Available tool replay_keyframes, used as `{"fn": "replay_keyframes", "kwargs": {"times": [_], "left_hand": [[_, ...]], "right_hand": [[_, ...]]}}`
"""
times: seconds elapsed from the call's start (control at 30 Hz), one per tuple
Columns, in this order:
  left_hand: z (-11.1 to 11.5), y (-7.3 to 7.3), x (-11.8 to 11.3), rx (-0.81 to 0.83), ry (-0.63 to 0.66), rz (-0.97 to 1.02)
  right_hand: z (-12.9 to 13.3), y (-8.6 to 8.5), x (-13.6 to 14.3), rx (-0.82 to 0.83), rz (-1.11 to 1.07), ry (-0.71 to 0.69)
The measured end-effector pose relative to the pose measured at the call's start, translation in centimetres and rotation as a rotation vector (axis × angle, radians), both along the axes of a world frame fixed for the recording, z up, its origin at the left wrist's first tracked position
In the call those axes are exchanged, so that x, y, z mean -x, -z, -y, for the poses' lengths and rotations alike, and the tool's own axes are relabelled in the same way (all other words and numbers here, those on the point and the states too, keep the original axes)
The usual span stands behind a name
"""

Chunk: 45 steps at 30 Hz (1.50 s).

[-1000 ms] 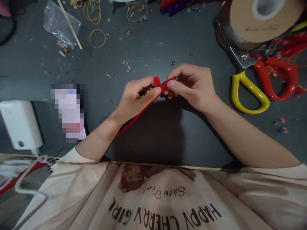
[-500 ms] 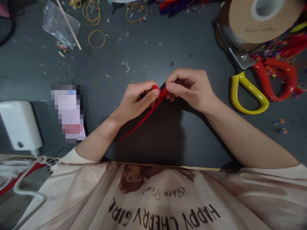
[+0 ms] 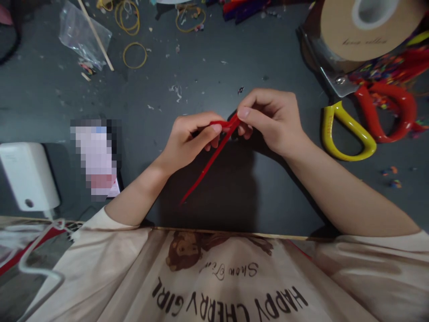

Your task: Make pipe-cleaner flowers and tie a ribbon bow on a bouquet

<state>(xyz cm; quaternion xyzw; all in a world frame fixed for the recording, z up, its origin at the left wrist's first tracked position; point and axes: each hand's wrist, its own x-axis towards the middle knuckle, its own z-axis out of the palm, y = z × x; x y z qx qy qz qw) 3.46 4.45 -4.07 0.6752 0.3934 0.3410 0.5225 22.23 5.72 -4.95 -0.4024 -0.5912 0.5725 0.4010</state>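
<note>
Between my two hands is a thin red strip (image 3: 208, 166); whether it is ribbon or a pipe cleaner I cannot tell. It is bent over itself near my fingers, and its long loose tail slants down toward the table's front edge. My left hand (image 3: 191, 139) pinches the folded part between thumb and index finger. With thumb and index fingertip, my right hand (image 3: 270, 118) grips the strip's upper right part. Both hands are just above the dark table (image 3: 208, 210), slightly apart. The strip is partly hidden inside my fingers.
Scissors (image 3: 340, 80) with yellow and red handles lie at right, beside a large spool (image 3: 335, 40) and colourful scraps (image 3: 382, 71). A blurred-out phone (image 3: 98, 161) and white power bank (image 3: 30, 176) lie left. Rubber bands (image 3: 135, 43), a stick (image 3: 97, 36) and plastic bag (image 3: 75, 38) lie farther back.
My right hand has moved slightly up and to the right, pulling the red strip. The strip's fold has narrowed, and its loose tail has shifted right and hangs more steeply.
</note>
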Motion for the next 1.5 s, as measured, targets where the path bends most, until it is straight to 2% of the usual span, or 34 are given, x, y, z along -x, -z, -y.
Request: {"fn": "replay_keyframes", "kwargs": {"times": [0.17, 0.3, 0.47, 0.7, 0.93, 1.17, 1.5], "left_hand": [[0.0, -0.1, -0.1, 0.044, -0.034, 0.002], [-0.1, -0.4, -0.5, 0.074, -0.123, 0.002], [-0.2, -0.5, -0.6, 0.112, -0.187, -0.003], [-0.2, -0.7, -0.4, 0.138, -0.117, 0.019], [-0.1, -0.9, -0.7, 0.168, -0.136, -0.028], [-0.3, 0.0, -0.5, 0.076, -0.075, -0.073], [-0.3, 0.2, -0.3, -0.07, -0.014, -0.194]], "right_hand": [[0.0, 0.0, 0.0, -0.007, 0.006, -0.002], [0.1, -0.1, 0.1, -0.028, 0.031, -0.057], [0.2, 0.3, 0.0, -0.134, 0.064, -0.133], [0.4, 0.3, 0.1, -0.181, 0.081, -0.093], [0.2, 0.0, 0.4, -0.147, 0.137, -0.046], [-0.1, 0.1, 0.2, -0.146, 0.185, -0.104], [-0.3, 0.0, 0.1, -0.062, 0.194, -0.169]]}}
